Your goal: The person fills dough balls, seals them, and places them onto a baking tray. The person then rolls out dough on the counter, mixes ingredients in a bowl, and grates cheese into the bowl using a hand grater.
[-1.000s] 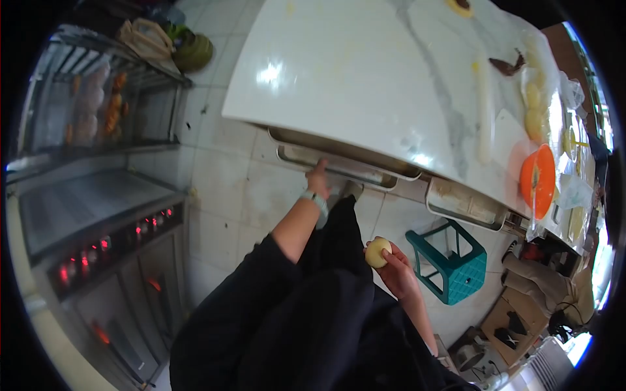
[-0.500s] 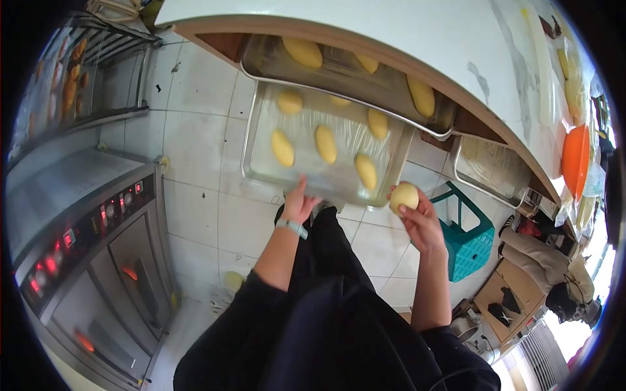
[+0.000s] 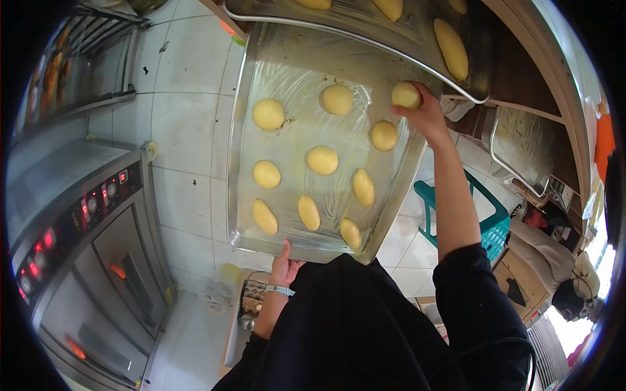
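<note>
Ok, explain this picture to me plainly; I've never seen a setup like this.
There is no machine handling things here, just a person's two bare hands, seen from a camera worn on the head, looking down. The left hand grips the near edge of a metal tray. On it lie five round pieces and four longer ones, apparently dough. The right hand holds another round ball over the tray's far right corner. Beyond is a second tray with more pieces.
</note>
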